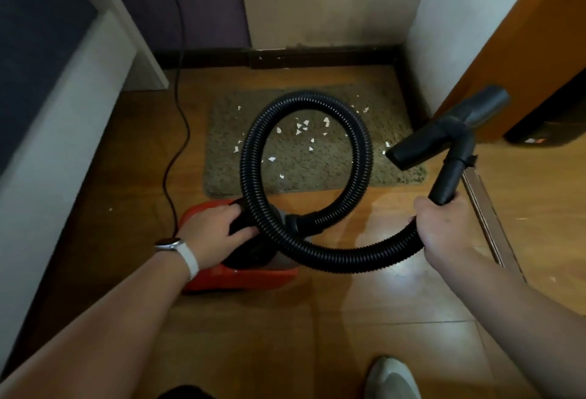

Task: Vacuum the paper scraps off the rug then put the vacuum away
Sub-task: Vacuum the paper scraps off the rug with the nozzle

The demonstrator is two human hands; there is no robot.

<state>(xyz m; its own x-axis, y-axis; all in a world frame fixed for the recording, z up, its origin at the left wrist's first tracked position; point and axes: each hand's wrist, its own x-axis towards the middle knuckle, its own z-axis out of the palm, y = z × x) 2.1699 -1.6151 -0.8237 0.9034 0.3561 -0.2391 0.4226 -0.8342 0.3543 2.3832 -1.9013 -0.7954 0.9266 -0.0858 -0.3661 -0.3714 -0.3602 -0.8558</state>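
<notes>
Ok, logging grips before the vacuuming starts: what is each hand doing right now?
Left hand: fingers curled on the top of the red vacuum.
Right hand: grips the black tube below the nozzle.

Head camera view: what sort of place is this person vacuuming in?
Most likely a room in a home: a wooden floor, a small shaggy rug by the dark baseboard, and a red canister vacuum with its black hose.

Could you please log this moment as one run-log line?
left hand: grips vacuum | right hand: grips wand | nozzle: over rug edge | paper scraps: scattered on rug
</notes>
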